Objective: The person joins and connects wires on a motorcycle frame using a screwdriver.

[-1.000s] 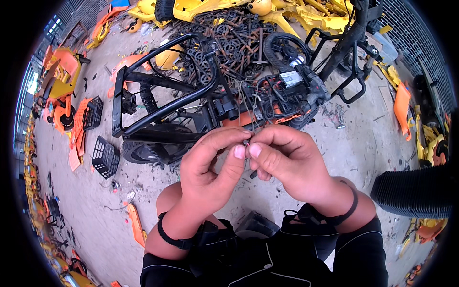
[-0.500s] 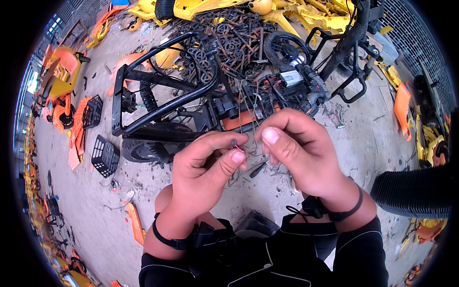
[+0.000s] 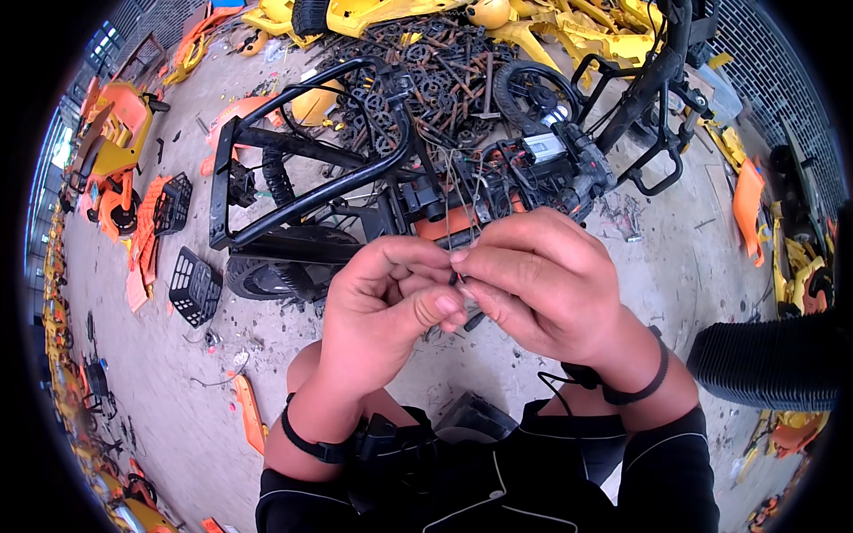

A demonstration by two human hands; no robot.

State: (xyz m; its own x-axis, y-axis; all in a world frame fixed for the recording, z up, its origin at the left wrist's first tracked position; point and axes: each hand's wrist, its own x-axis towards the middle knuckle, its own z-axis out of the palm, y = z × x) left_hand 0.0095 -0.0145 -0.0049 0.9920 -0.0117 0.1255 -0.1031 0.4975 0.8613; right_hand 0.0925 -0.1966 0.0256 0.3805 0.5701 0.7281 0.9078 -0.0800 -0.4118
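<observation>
The person's left hand [image 3: 373, 311] and right hand [image 3: 560, 280] are meeting in front of the body, above the concrete floor [image 3: 657, 284]. A small dark piece [image 3: 455, 278] with a thin wire is sitting between the two hands, at the fingertips. The fingers of the right hand are pinching this piece from its right side. The left thumb and index finger are standing apart to the left of it, while the other left fingers are curling inward (whether these are gripping the wire cannot be told, as the contact is partly hidden). Beyond the hands, a black tubular frame [image 3: 316, 202] is lying across the floor, with loose wires [image 3: 450, 191], an orange panel [image 3: 444, 224] and a silver box [image 3: 540, 148] showing among its parts. A black wheel [image 3: 253, 277] is resting beneath the frame at left, and a black crate [image 3: 194, 289] is standing near that wheel. Behind the frame, a heap of dark metal parts [image 3: 435, 75] is lying in front of yellow panels [image 3: 613, 44].
</observation>
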